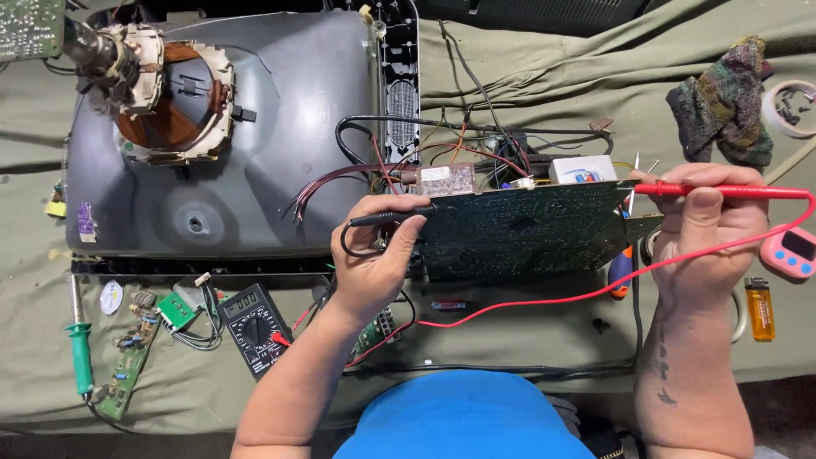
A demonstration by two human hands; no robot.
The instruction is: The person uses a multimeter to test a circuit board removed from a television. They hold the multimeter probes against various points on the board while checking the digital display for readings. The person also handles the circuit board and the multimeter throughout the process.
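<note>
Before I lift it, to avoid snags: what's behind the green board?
Behind the board: tangled wires, a white box and a small metal module. Their solder joints are hidden.

The scene is evenly and softly lit from above; only faint shadows are cast. A dull sheen is seen on the far-left tube [255, 127]. Focus is sharp throughout.

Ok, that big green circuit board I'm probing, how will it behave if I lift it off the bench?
The circuit board probably stays stiff; it stands on edge without sagging. It likely won't lift freely, since the wires run from it toward the picture tube. It may tip if the left hand and right hand let go.
</note>
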